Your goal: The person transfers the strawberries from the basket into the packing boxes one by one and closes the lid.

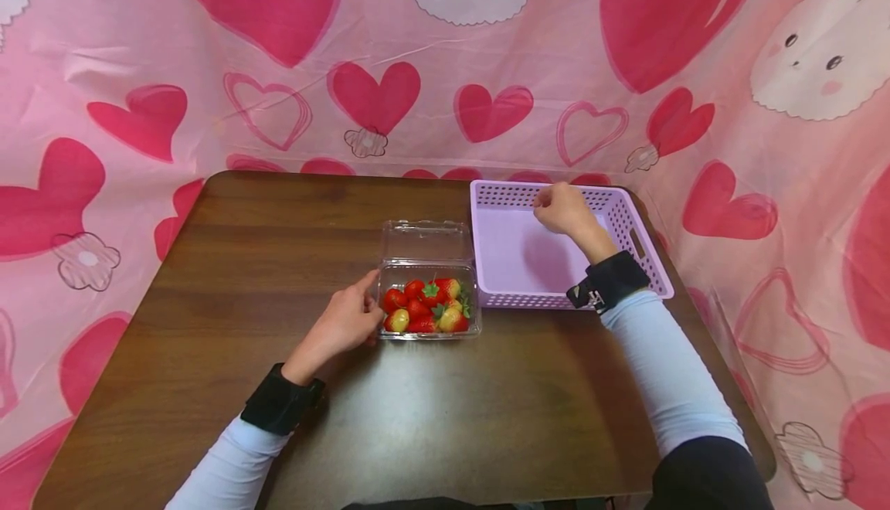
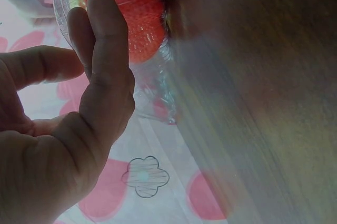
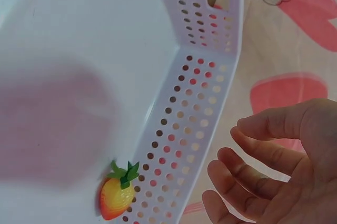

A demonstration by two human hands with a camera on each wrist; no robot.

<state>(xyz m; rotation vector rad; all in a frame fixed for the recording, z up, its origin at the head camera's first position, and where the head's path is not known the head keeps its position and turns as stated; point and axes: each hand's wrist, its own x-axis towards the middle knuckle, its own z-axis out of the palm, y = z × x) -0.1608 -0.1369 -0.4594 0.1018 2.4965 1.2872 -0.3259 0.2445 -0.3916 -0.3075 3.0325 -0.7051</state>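
Fingers of the left hand (image 1: 344, 323) lie straight against a clear ribbed plastic clamshell (image 1: 429, 305) of glossy strawberries (image 1: 426, 307) — right hand (image 1: 565, 209) hovers loosely curled, holding nothing, over a perforated lilac plastic basket (image 1: 647, 251).

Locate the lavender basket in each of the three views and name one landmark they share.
Head view: lavender basket sits at the table's far right, with the right hand over its back part.
Left wrist view: not in it.
Right wrist view: it fills the left and centre, perforated wall running diagonally.
Shared landmark: the pink heart-print cloth.
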